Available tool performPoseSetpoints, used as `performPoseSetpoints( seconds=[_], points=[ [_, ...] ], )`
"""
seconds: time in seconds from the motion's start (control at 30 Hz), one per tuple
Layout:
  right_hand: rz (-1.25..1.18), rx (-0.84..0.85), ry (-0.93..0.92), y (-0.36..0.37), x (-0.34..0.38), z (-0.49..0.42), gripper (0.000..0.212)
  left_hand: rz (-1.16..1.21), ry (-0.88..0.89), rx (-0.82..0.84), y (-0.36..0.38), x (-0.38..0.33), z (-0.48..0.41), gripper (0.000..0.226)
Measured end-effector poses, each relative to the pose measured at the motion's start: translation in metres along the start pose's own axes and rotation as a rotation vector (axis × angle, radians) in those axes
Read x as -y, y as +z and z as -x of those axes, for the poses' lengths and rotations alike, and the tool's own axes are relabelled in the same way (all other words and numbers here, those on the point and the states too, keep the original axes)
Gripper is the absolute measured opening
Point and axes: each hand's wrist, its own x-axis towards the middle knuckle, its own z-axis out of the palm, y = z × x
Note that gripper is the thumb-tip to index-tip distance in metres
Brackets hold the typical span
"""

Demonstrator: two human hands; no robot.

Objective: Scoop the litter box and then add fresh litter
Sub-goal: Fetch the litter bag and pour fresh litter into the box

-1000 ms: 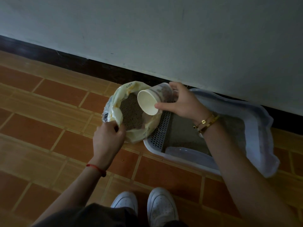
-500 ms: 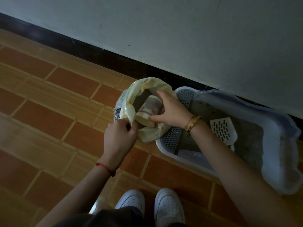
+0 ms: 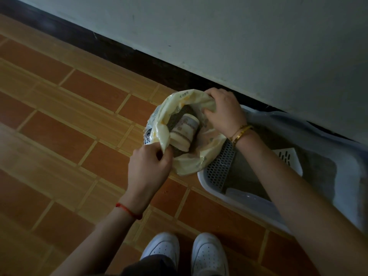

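Litter bag [image 3: 189, 166] gaped — fingers of left hand [image 3: 149, 168] and right hand [image 3: 225, 112] pinched its rim; uneven tugging could spill grains onto the floor [image 3: 59, 136].

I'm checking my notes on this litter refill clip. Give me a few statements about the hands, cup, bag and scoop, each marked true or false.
1. The paper cup lies inside the bag, on the litter. True.
2. The right hand holds the paper cup. False: it grips the far rim of the bag, and no hand touches the cup.
3. The scoop lies in the litter box. True.
4. The left hand rests flat on the floor. False: it grips the near rim of the bag.
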Motion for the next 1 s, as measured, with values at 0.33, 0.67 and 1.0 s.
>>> performPoseSetpoints(
  seconds=[0.33, 0.67, 1.0],
  points=[
    [-0.046, -0.016, -0.048, 0.013, 0.000, -0.026, 0.010, 0.085, -0.037, 0.000, -0.022, -0.004, -0.012, 0.045],
    [-0.062, -0.001, -0.131, 0.007, 0.031, -0.053, 0.032, 0.242, -0.224, 0.038, -0.058, -0.004, -0.037, 0.034],
    [-0.060, 0.049, -0.038, -0.070, 0.081, -0.045, 0.034, 0.321, -0.359, 0.094, -0.141, -0.067, -0.032, 0.031]
  ],
)
